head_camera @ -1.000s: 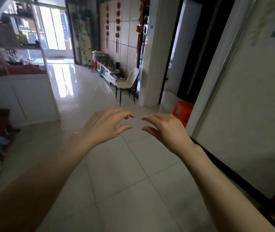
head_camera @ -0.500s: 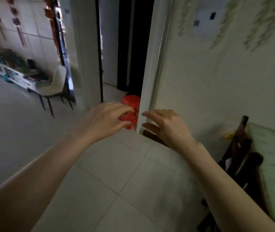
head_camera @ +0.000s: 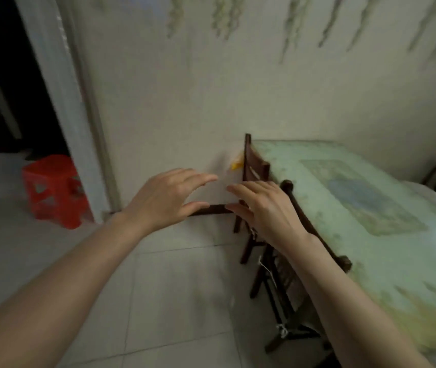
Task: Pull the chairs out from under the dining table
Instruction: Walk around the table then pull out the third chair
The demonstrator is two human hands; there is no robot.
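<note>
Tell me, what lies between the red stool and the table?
Head view: a white door frame, then bare wall, then a dark wooden chair tucked against the table; the stool stands left.

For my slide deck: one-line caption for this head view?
Both open hands, left and right, reach toward dark chairs tucked under the table.

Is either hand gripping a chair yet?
No. Both the left hand and right hand hover open, and the nearest chair sits tucked against the table.
</note>
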